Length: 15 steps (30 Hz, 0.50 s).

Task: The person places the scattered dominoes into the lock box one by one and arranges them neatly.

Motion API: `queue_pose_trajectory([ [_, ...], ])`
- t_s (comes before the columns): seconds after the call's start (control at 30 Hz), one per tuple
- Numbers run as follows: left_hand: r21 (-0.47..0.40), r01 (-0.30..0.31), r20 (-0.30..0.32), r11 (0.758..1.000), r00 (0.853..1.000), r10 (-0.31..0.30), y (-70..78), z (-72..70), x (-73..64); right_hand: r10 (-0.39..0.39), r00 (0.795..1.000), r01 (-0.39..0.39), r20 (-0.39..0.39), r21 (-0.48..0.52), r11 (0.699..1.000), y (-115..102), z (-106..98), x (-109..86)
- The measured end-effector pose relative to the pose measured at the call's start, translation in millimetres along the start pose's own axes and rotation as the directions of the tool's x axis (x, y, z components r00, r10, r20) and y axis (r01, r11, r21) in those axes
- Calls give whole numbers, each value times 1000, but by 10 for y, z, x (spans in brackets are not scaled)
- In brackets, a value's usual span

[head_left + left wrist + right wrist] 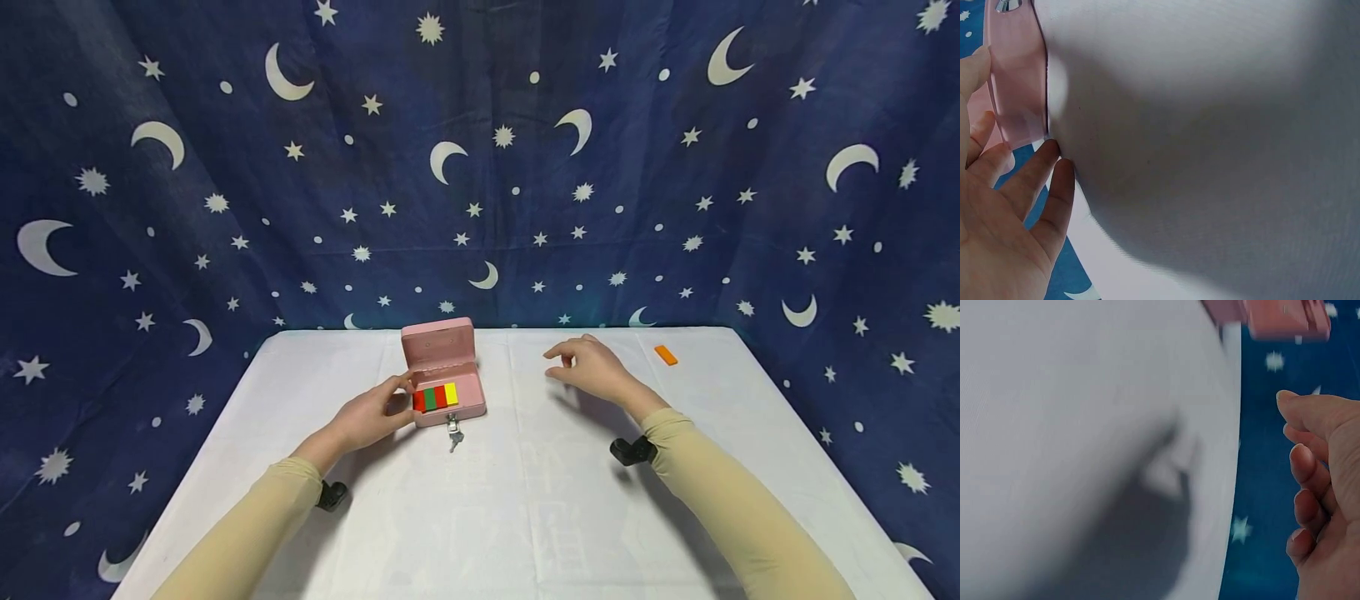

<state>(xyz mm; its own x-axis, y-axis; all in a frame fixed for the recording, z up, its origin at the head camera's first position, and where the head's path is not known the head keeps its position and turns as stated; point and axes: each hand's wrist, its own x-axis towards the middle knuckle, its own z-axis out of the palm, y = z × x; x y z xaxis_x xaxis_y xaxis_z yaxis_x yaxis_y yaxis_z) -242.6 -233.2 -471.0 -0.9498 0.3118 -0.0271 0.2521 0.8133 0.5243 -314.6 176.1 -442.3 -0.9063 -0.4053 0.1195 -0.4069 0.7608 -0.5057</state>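
A small pink metal cash box (471,402) stands with its lid (438,343) raised. Several flat rectangular blocks lie side by side in it, among them a green block (430,399) and a yellow block (451,393). Keys (455,439) hang from the lock at the front. My left hand (367,417) holds the box's left end, thumb at the front corner and fingertips along the side. Over the cloth to the right of the box hovers my right hand (592,368), its fingers loosely curled with nothing between them.
An orange block (665,355) lies near the back right of the table, beyond my right hand. White cloth (510,517) covers the table. Behind its far edge hangs a dark blue curtain (525,275) with moons and stars.
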Motion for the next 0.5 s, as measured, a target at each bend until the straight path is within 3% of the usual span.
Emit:
queue_pose_trajectory([
  [0.23,-2,13,3,1000,1000,-13,-21,4,-4,84,996,-84,-43,-14,996,490,-214,-208],
  [0.5,-12,26,10,1000,1000,-26,3,-1,4,174,977,-182,-127,-56,982,970,-391,-449],
])
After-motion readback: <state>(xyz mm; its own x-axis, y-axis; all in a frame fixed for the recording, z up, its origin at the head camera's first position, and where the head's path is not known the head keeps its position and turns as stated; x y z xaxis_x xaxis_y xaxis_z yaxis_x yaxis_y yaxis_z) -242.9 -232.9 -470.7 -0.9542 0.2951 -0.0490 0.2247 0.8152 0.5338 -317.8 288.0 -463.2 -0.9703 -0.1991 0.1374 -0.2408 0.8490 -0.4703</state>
